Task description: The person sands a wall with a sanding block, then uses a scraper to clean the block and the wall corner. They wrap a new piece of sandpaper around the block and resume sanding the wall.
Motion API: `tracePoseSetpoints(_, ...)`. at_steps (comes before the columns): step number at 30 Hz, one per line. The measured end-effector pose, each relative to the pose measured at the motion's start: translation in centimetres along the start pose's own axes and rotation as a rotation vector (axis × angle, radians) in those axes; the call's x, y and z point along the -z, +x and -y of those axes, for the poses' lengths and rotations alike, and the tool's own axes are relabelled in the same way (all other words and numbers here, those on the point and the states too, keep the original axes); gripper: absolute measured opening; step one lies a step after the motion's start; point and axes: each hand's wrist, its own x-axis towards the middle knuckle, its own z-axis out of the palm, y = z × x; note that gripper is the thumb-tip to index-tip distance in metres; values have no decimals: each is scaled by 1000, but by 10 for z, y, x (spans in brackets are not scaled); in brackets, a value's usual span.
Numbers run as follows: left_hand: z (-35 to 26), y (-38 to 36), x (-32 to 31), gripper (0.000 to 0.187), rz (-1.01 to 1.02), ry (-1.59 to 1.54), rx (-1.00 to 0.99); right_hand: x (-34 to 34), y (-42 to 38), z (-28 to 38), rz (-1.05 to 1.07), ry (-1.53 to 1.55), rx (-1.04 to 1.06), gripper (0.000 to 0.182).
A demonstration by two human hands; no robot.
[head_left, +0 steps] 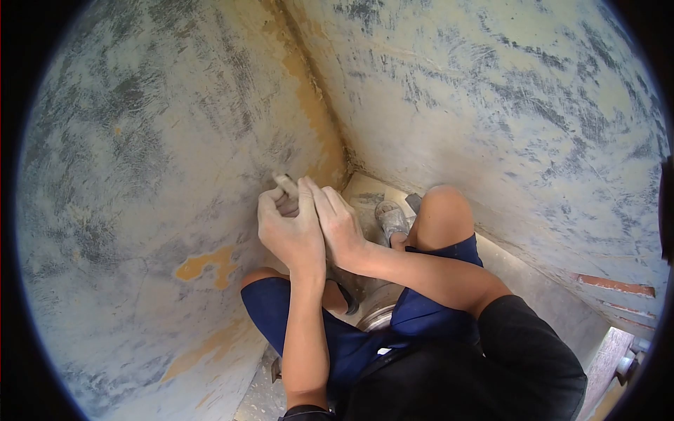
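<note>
My left hand (293,231) is raised in front of the left wall (140,175), its fingers curled in and its thumb pointing up. A small pale piece with a dark spot (286,184) shows at its curled fingers; I cannot make out what it is. Pressed against its side is my right hand (342,228), with the fingers together and bent toward the left thumb. The right hand's thumb and palm are hidden. Both hands look coated with pale dust. The left wall is scuffed grey-white, with yellowish patches (207,266).
The right wall (477,105) meets the left one at a yellowish-brown corner seam (312,84). My bent knees (442,214) are close to both walls. A dusty shoe (392,216) rests on the floor by the corner. Reddish strips (618,285) show low on the right wall.
</note>
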Motion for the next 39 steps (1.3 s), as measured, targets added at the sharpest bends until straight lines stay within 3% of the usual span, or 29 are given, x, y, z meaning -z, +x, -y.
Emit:
tracePoseSetpoints(1, 2, 1, -2, 28, -1, -2, 5, -2, 1, -2, 4, -2, 0, 46)
tracePoseSetpoints(5, -8, 8, 4, 32, 86, 27, -53, -33, -11, -52, -85, 314, -736, 18)
tracePoseSetpoints(8, -21, 15, 19, 27, -94, -34, -125, -71, -21, -147, -148, 528, -1198, 25)
tracePoseSetpoints(14, 8, 24, 44, 15, -262, -87, -290, -75, 31, -115, -356, 465, -1390, 46)
tracePoseSetpoints(23, 31, 27, 77, 13, -312, -111, -303, -124, 33, -109, -338, 108, -1384, 65)
tracePoseSetpoints(27, 34, 28, 83, 12, -266, -151, -339, -140, 27, -128, -429, 120, -1341, 61)
tracePoseSetpoints(29, 35, 28, 88, 11, -240, -117, -331, -139, 24, -136, -497, 400, -1272, 55)
tracePoseSetpoints(31, 35, 31, 88, 10, -204, -176, -373, -129, 24, -129, -468, 398, -1258, 51)
tracePoseSetpoints(33, 36, 33, 90, 10, -195, -189, -354, -114, 26, -113, -297, 561, -1251, 50)
tracePoseSetpoints(37, 39, 39, 91, 14, -196, -109, -424, -118, 25, -128, -302, 575, -1277, 48)
tracePoseSetpoints(39, 39, 42, 87, 17, -211, -107, -479, -135, 21, -148, -402, 509, -1277, 45)
